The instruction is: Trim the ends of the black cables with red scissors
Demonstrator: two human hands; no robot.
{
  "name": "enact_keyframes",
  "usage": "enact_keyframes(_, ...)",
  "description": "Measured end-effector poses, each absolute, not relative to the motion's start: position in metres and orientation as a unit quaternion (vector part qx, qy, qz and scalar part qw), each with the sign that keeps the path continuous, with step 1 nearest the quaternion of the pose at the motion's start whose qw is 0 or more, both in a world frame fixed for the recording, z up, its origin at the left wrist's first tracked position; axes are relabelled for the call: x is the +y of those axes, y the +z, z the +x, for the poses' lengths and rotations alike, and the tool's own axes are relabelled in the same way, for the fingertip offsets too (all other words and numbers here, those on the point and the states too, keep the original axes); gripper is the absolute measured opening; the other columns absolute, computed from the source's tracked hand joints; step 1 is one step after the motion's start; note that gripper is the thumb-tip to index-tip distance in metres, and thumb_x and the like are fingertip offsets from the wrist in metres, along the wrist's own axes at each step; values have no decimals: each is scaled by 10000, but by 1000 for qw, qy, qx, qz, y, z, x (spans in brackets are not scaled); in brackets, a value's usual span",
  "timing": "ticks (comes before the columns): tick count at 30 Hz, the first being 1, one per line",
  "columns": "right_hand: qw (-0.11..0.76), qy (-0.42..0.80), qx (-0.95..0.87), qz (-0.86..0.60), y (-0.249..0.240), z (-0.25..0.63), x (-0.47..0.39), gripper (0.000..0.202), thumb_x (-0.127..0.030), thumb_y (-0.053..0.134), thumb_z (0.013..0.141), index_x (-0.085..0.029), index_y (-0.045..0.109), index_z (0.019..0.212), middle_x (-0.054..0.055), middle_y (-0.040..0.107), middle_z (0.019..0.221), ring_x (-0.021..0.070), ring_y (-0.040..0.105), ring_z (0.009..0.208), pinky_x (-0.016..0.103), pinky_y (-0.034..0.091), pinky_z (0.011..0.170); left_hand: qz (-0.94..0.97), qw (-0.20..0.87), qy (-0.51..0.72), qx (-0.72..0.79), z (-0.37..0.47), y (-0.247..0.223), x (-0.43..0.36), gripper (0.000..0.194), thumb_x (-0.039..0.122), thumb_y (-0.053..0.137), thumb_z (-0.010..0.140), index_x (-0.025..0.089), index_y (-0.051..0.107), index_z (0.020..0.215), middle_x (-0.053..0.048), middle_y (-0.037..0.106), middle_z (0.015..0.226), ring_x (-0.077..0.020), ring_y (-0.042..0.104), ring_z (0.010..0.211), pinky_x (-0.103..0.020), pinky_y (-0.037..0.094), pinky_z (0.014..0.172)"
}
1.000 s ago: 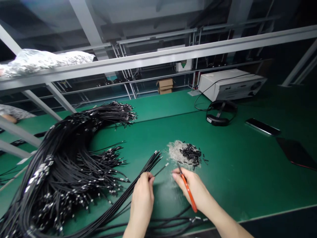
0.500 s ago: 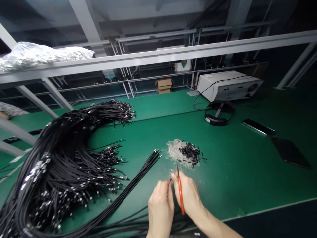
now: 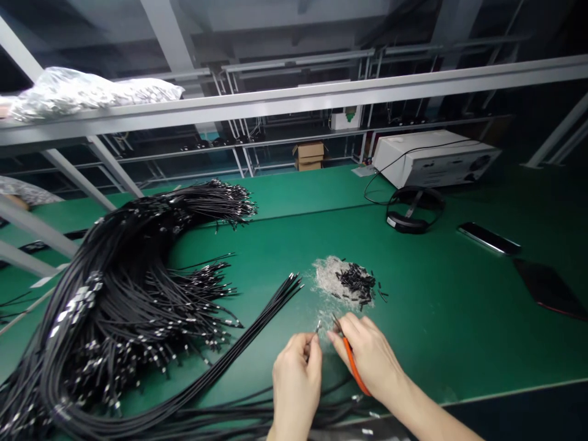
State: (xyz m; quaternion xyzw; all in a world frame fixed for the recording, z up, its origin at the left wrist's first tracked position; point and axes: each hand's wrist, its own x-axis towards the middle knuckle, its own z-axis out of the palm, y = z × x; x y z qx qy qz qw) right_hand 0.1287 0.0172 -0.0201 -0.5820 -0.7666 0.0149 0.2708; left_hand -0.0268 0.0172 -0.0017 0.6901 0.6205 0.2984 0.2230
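Note:
Near the front edge, my left hand [image 3: 297, 373] pinches a thin black cable, whose bright tip [image 3: 318, 326] sticks up past the fingertips. Just to its right, my right hand [image 3: 367, 352] is closed around a tool with orange handles [image 3: 355, 367]; its dark metal tip [image 3: 337, 323] points up and left, apart from the cable tip. Beyond both hands lies a pile of short black pieces [image 3: 357, 282] on pale, clear scraps [image 3: 328, 275]. A narrow bundle of black cables [image 3: 257, 331] runs diagonally to the left of my left hand.
A large heap of black cables [image 3: 138, 257] covers the left of the green table [image 3: 285, 239]. Farther right are a black headset [image 3: 408, 214], a phone [image 3: 489, 237], a dark flat device [image 3: 549, 285] and a white box [image 3: 432, 160]. A metal rail [image 3: 294, 103] crosses above.
My right hand and the orange-handled tool have moved right, away from my left hand, and the tool has tilted. A bright cable tip now shows above my left fingertips. The view has shifted slightly.

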Motion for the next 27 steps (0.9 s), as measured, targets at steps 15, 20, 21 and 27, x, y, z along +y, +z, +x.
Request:
enact_keyframes(15, 144, -38, -799, -582, -19, 120, 14, 157, -83, 483, 889, -193, 539, 792, 2, 611, 732, 164, 575, 632, 322, 292, 741, 648, 307, 285, 636, -24, 4, 21, 311, 407, 481, 864, 193, 639, 702, 10, 559, 516, -136, 474, 459, -225, 292, 475)
enact_keyframes(20, 101, -16, -810, -578, -15, 124, 16, 208, -16, 456, 847, -185, 578, 833, 17, 647, 749, 178, 619, 653, 328, 306, 780, 640, 334, 275, 634, -23, 4, 24, 312, 403, 484, 860, 179, 630, 697, 29, 511, 489, -119, 433, 427, -227, 262, 470)
enact_keyframes(21, 90, -11, -813, -576, -14, 125, 17, 213, -18, 451, 844, -184, 585, 844, 23, 653, 756, 184, 627, 660, 331, 310, 787, 640, 338, 275, 633, -22, 3, 24, 313, 402, 482, 860, 177, 631, 701, 27, 517, 494, -119, 437, 430, -228, 264, 472)
enact_keyframes(27, 48, 39, -818, -571, -9, 130, 23, 242, -33, 414, 849, -180, 601, 895, 47, 690, 798, 189, 661, 698, 341, 328, 864, 645, 338, 276, 628, -20, -3, 27, 305, 387, 483, 859, 168, 646, 721, 0, 577, 545, -133, 489, 476, -230, 266, 485)
